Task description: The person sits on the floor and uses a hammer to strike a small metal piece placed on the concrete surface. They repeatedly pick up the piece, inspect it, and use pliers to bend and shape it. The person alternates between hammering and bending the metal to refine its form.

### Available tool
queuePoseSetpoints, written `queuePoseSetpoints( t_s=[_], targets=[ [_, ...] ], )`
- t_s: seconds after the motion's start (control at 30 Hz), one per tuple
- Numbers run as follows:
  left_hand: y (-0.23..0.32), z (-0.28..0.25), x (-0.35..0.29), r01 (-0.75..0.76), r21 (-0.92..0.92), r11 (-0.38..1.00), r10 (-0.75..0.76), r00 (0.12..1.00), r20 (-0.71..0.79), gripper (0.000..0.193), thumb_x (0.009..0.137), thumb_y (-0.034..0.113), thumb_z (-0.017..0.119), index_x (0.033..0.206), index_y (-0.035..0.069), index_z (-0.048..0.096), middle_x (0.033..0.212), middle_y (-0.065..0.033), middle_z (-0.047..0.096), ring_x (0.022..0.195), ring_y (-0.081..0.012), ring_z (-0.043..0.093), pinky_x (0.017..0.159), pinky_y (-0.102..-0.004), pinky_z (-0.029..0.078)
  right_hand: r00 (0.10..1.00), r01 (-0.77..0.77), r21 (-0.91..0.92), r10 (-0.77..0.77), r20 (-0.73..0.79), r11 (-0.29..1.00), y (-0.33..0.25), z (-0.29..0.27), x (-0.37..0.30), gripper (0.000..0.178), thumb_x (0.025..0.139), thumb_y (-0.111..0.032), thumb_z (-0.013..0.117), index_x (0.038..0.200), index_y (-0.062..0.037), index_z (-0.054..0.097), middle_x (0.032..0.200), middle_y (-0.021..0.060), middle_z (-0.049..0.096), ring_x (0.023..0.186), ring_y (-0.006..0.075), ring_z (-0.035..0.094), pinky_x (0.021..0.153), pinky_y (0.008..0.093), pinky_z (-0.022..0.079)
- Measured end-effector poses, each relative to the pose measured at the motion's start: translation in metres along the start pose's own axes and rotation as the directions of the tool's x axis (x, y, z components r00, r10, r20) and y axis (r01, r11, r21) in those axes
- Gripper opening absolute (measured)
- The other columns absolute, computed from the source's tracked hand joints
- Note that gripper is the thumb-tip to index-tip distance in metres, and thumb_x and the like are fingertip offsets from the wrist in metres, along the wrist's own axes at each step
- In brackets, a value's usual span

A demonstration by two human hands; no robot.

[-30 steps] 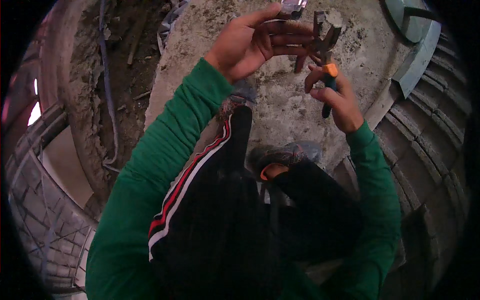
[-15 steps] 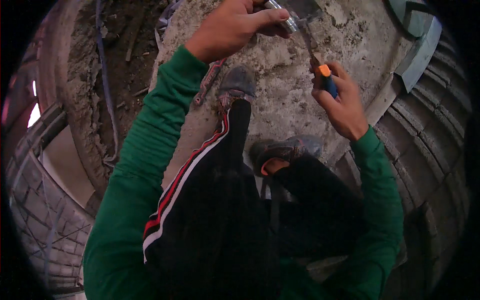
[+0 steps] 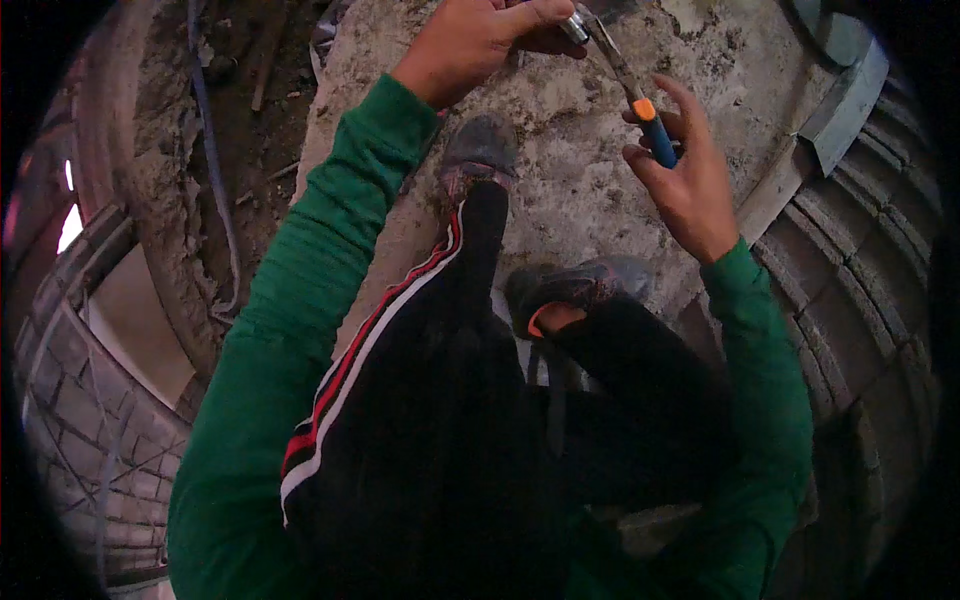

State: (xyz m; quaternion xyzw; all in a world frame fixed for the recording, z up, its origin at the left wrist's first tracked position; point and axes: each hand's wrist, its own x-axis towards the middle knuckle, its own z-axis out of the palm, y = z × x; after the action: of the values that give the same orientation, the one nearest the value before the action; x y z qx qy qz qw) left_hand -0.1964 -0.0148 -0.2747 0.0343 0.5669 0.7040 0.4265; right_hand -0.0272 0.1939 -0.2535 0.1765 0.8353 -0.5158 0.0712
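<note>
Near the top edge, my left hand (image 3: 490,42) is closed around a short, shiny metal cylinder (image 3: 575,28), pinched under the thumb; part of it is hidden by the fingers. To the right, my right hand (image 3: 685,165) loosely holds a hand tool (image 3: 655,135) with a blue-and-orange handle. Its index finger is lifted away from the handle, while the thumb and other fingers stay by it. The tool's narrow metal part slants up to the cylinder and appears to meet it. Its exact kind does not show.
Rough, stained concrete (image 3: 570,190) lies under my dark shoes (image 3: 480,150). Stacked grey blocks or tiles (image 3: 850,270) line the right, beside a bent metal strip (image 3: 845,105). At the left, a strap or hose (image 3: 212,150) hangs over a dirt-filled trench (image 3: 260,130). A pale board (image 3: 140,325) leans lower left.
My right index finger has lifted and the grip has loosened; more blue handle shows. My left hand has shifted slightly right and up, its sleeve now covering most of a reddish object by the shoe.
</note>
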Motion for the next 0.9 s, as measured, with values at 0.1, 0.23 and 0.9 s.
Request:
queuePoseSetpoints(
  t_s=[0.1,0.23,0.9],
  targets=[
    [-0.009,-0.008,0.005,0.033,0.01,0.999,-0.033,0.999,-0.016,0.021,0.105,0.02,0.064,0.11,0.0,0.065,0.104,-0.0091,0.07,0.099,-0.0212,0.071,0.091,-0.0372,0.059,0.987,-0.072,-0.115,0.087,0.138,0.991,0.014,0.004,0.007,0.049,0.086,-0.024,0.074,0.131,-0.0073,0.066,0.101,0.0219,0.07,0.092,0.0381,0.07,0.082,0.0457,0.054],
    [-0.044,-0.037,0.029,0.142,0.287,0.947,-0.119,0.988,-0.095,0.028,0.105,0.023,0.064,0.122,0.001,0.065,0.106,-0.0098,0.071,0.099,-0.0215,0.071,0.089,-0.0391,0.059,0.995,0.091,-0.266,-0.075,0.073,0.96,0.06,0.04,0.03,0.048,0.09,-0.032,0.075,0.131,-0.0092,0.067,0.109,0.0221,0.07,0.099,0.0413,0.068,0.085,0.0486,0.054],
    [-0.177,-0.072,-0.066,0.5,0.832,0.241,0.329,0.764,-0.555,0.043,0.095,0.046,0.068,0.103,0.004,0.062,0.103,-0.018,0.065,0.1,-0.0411,0.063,0.084,-0.0531,0.05,0.998,-0.053,-0.524,0.058,-0.006,0.85,0.123,0.081,0.057,0.06,0.096,-0.064,0.058,0.122,-0.0106,0.066,0.119,0.0206,0.067,0.101,0.046,0.069,0.087,0.0557,0.056]
  ],
)
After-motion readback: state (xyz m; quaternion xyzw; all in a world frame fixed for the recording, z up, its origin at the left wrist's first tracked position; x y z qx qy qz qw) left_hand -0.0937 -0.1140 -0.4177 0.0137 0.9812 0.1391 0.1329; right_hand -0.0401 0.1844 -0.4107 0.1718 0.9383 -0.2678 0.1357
